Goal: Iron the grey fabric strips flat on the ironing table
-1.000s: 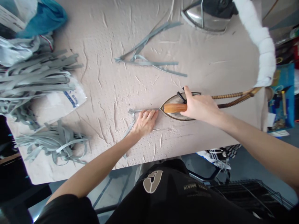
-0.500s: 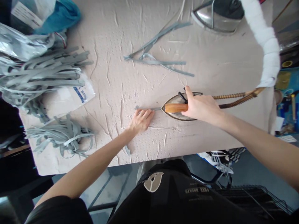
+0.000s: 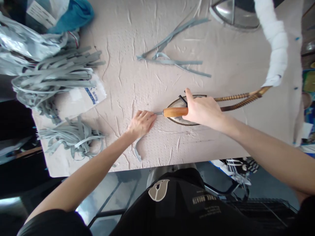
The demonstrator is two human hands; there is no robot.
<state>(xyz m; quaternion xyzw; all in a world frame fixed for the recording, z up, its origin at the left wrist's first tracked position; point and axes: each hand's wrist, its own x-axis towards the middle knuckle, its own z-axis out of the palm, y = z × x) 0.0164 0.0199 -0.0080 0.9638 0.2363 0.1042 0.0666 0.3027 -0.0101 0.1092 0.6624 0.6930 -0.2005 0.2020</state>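
Just below the wooden-handled iron (image 3: 176,112), toward the person, lies bare padded table cover (image 3: 206,142); nearer and to the iron's left, a curved tail of grey fabric strip (image 3: 137,151) comes out beside the left wrist. The left hand (image 3: 142,123) lies just left of the iron, fingers together and bent down over the narrow grey strip (image 3: 159,113); its thumb is out of sight, so I cannot tell whether it pinches the strip or only presses it. A short stretch of that strip runs from the fingertips to the iron's front, and what lies beneath the iron is hidden. The right hand (image 3: 204,109) is wrapped around the handle (image 3: 172,112). Over the past second both hands have travelled left across the cover, the iron following the left hand; the strip's left end, visible a second ago, is now hidden by that hand. This suggests the pass is nearing that end. To the iron's left sit a small tangle of strips (image 3: 76,139) and, farther off, a larger bundle (image 3: 61,78). Beyond the iron, crossed grey strips (image 3: 177,62) lie undisturbed, and a second iron (image 3: 235,13) stands beyond and to the right.
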